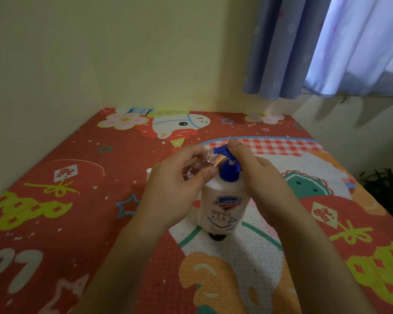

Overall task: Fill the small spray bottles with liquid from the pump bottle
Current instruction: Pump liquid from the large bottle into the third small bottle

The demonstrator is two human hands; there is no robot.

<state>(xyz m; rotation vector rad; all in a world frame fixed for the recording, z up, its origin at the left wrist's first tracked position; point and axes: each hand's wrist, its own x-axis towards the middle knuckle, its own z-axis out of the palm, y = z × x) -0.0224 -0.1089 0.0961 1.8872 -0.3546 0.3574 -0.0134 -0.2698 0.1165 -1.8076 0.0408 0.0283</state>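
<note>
Cream walls and a blue curtain (315, 46) at upper right back a desk (55, 200) under a red cartoon-print mat. At frame centre stands the white pump bottle (222, 207); the right hand (256, 171) presses its blue pump head (222, 151) with straight fingers. The left hand (175, 184) pinches a small clear spray bottle (202, 163), tilted, its mouth at the nozzle.

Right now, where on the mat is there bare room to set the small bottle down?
Free: the mat left of the left hand, and the strip right of the right hand. Crowded: the middle, where the pump bottle stands, the small spray bottle at its blue nozzle, and a white cap behind the left hand.
</note>
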